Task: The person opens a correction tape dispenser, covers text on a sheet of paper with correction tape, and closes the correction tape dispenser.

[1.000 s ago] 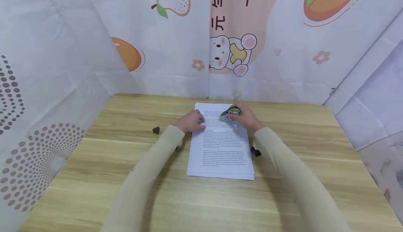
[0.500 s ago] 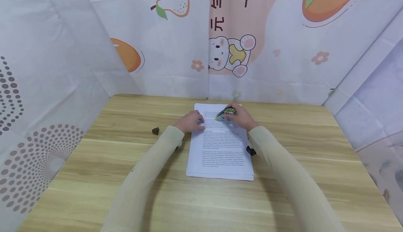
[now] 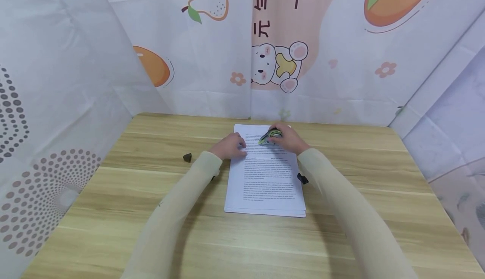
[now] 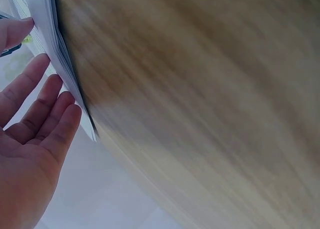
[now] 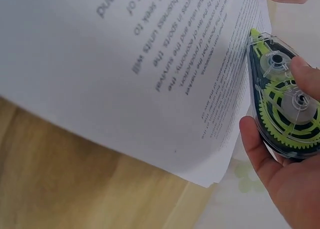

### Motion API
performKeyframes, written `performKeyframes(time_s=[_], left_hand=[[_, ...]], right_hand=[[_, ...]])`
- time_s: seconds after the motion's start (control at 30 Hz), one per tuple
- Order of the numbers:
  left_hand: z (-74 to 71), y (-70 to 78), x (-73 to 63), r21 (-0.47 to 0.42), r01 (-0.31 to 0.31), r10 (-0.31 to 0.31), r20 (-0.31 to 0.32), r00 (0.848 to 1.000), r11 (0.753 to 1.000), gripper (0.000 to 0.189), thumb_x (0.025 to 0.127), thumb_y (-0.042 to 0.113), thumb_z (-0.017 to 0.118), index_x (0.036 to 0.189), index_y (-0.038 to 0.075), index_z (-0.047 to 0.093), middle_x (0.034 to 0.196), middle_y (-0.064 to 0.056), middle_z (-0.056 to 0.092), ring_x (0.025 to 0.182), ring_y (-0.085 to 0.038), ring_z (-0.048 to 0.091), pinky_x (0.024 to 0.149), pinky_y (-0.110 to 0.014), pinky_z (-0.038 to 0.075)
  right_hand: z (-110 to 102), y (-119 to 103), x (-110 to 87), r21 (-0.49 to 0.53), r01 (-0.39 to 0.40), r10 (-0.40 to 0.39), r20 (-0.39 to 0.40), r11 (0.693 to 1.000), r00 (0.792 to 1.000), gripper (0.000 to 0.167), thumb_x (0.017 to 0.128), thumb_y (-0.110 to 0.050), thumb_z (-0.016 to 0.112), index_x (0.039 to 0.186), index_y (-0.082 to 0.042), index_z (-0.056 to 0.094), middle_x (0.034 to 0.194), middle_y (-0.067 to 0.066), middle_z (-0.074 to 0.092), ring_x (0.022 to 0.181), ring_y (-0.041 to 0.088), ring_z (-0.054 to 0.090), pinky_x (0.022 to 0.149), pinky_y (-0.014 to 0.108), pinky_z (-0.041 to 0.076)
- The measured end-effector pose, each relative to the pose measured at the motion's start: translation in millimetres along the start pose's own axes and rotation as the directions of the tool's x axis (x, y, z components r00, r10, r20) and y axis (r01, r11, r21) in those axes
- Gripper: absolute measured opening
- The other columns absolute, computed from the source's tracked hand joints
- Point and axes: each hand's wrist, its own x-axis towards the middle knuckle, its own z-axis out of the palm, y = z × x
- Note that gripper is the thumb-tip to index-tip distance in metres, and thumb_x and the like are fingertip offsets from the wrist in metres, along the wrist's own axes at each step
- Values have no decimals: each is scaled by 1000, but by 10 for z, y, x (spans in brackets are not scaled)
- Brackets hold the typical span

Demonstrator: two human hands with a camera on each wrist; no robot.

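Observation:
A stack of printed paper [image 3: 265, 186] lies on the wooden table. My right hand [image 3: 291, 139] grips a correction tape [image 3: 275, 133] over the upper part of the top sheet. In the right wrist view the correction tape [image 5: 285, 101] shows a clear case with green gears, held between thumb and fingers. Its green tip [image 5: 254, 32] meets the printed text; any laid tape cannot be made out. My left hand [image 3: 229, 146] rests at the left edge of the stack. In the left wrist view its fingers [image 4: 52, 124] are extended against the paper's side, the thumb over the top sheet.
A small black piece [image 3: 187, 157] lies on the wooden table [image 3: 151, 195] left of my left hand. Another black part [image 3: 302, 178] shows beside my right forearm. A printed curtain [image 3: 212, 60] hangs behind the table's far edge.
My right hand and the correction tape have shifted slightly left along the text, mostly in the first half second. The left hand and the paper stay put.

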Motion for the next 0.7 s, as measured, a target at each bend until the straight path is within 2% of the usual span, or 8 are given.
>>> performKeyframes(time_s=[0.27,0.47,0.7], left_hand=[[5,-4,13,-6,-11,11,-11,1000,1000,33,82,27,69,107,5,67,108,-8,58,101,-21,53,96,-35,41],[-24,21,4,1,-1,1,2,1000,1000,32,82,26,68,106,5,67,108,-7,58,100,-20,52,95,-34,41],[-31,15,7,-3,-3,3,10,1000,1000,32,82,26,68,106,4,67,107,-8,57,98,-21,52,94,-34,41]], right_hand=[[-24,-29,16,-92,69,-67,24,993,997,29,89,-19,63,115,-8,54,119,13,58,116,30,51,103,47,35],[-66,-97,34,-149,74,-65,64,986,996,31,90,-19,62,118,-8,54,123,13,56,116,30,49,103,47,36],[-87,-163,68,-224,80,-58,101,971,993,30,90,-19,62,117,-8,55,121,14,56,114,30,48,101,46,36]])
